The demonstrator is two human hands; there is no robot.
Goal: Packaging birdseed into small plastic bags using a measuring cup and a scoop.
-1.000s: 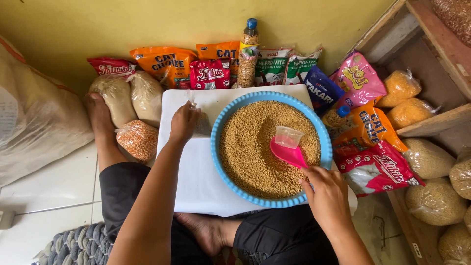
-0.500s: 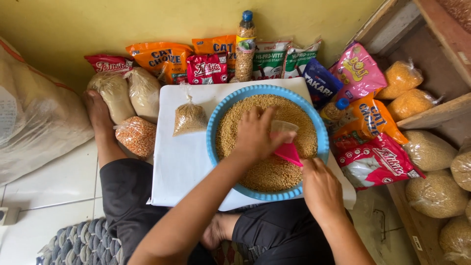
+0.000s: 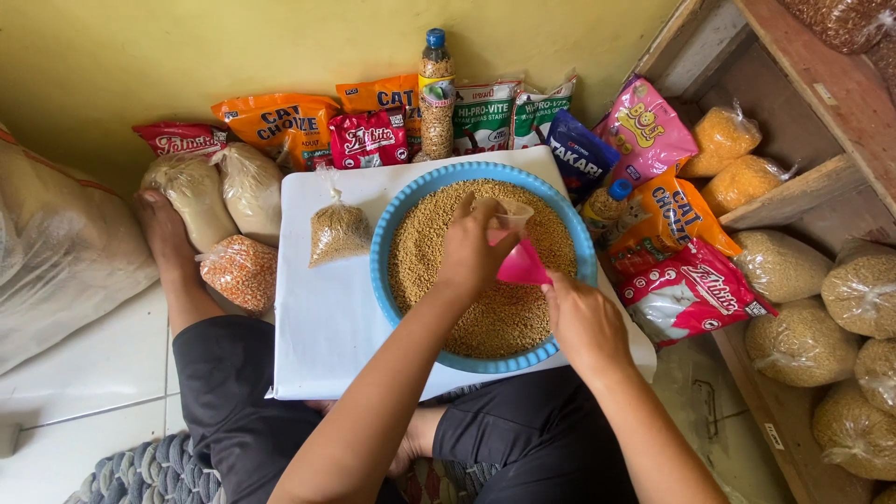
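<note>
A round blue basin full of small tan pellets rests on a white board across my lap. My left hand reaches over the basin and grips a small clear plastic bag held open at its mouth. My right hand holds a pink scoop with its tip at the bag. A small tied bag of pellets stands on the board to the left of the basin.
Colourful feed packets and a bottle line the yellow wall. Tied bags of grain lie in a wooden shelf at right. Bags and a large sack sit at left by my foot.
My left hand left the small tied bag on the board, crossed over the basin and took hold of the clear bag. The right hand kept the pink scoop.
</note>
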